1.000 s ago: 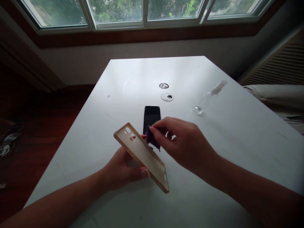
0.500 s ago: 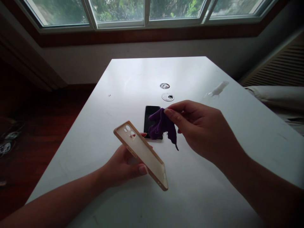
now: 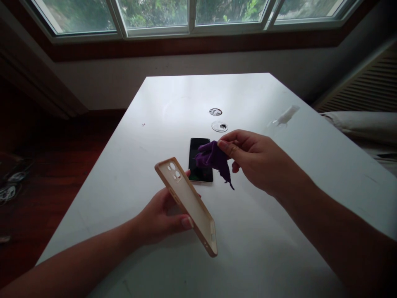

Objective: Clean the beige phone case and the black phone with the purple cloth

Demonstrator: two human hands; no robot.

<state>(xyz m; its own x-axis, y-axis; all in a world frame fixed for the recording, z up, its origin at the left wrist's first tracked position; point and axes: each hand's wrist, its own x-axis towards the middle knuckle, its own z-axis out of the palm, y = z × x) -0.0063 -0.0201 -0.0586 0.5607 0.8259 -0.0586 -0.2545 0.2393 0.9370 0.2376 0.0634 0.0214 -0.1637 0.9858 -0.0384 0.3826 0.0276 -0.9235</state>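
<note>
The left hand (image 3: pixel 161 217) holds a tan phone case (image 3: pixel 190 207) above the white table (image 3: pixel 120 182), its fingers closed around the long sides, the thumb on the near edge and fingertips showing past the far one. The case is tilted, its pale hollow inside turned up towards the camera; the end with the round lens openings lies up and to the left, the opposite end down and to the right. The right hand (image 3: pixel 257 161) pinches a crumpled purple cloth (image 3: pixel 212 156) narrowly between thumb and fingers, and a ragged corner hangs down. Below the cloth, partly hidden by it, a dark phone (image 3: pixel 201 173) lies flat on the table, beyond the case. Past the phone are two round fittings (image 3: pixel 220 126) in the tabletop, one behind the other. A whitish, partly clear object (image 3: pixel 287 116) lies towards the right side, beyond the right hand. Any brand or lettering on the case or phone is too dark or small to read. A window (image 3: pixel 151 16) stands behind the table.
</note>
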